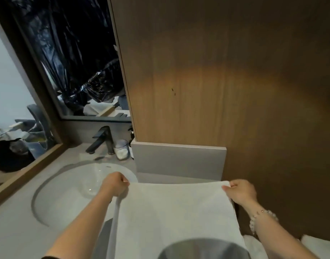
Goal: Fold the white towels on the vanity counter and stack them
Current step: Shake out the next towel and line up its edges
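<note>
Step in hand: squaring one white towel [175, 217] ahead of a fold. The left hand [116, 185] is clamped on the far-left corner, fingers curled over the hem. The right hand [241, 193] pinches the far-right corner, thumb on top, with a beaded bracelet [263, 219] at the wrist. The towel spans taut between them, its far edge nearly straight and lying near the grey upstand [179, 158] at the foot of the wood panel [216, 71]. The sheet runs back toward the near edge of view, where a grey rounded shape [203, 249], unidentified, covers its near end. Whether it rests on the vanity counter [13, 232] or hangs just above cannot be told. A strip of cloth shows under the left edge, so the towel may already be doubled; unconfirmed. The basin [67, 193] lies just left of the left hand, with the faucet [101, 140] and a glass [121, 149] farther back. More white cloth [317, 246] sits at near right, probably further towels. Judgement: keep even tension across both corners so the far hem stays straight, lay it flat to the right of the basin, then bring corner to corner and check that the side edges align before smoothing. Risks: the left edge dropping into the basin and picking up water, or uneven pull skewing the fold.
</note>
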The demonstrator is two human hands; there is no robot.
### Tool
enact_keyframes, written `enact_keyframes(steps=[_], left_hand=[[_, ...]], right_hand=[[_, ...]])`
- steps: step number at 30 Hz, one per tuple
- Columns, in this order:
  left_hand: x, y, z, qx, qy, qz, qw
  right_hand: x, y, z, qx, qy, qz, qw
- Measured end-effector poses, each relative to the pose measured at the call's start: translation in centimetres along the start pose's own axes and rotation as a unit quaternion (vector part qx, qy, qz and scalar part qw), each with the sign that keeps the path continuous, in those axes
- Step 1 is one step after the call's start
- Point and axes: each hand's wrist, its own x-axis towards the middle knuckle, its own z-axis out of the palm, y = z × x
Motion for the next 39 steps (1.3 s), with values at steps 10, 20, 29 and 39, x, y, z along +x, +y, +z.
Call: enact_keyframes(steps=[10, 20, 29, 39], left_hand=[[5.9, 2.1, 5.3, -0.038, 0.041, -0.034, 0.998], [8.6, 3.3, 7.5, -0.107, 0.081, -0.047, 0.99], [10.1, 3.6, 8.2, -0.213, 0.076, -0.108, 0.968], [6.0, 1.6, 7.2, -0.282, 0.081, -0.066, 0.954]], right_hand=[[4.2, 0.8, 3.4, 0.071, 0.025, 0.08, 0.994], [6.0, 1.7, 6.1, 0.095, 0.055, 0.094, 0.989], [7.6, 2.2, 6.6, 0.147, 0.07, 0.146, 0.976], [5.5, 1.5, 6.0, 0.085, 0.055, 0.132, 0.986]])
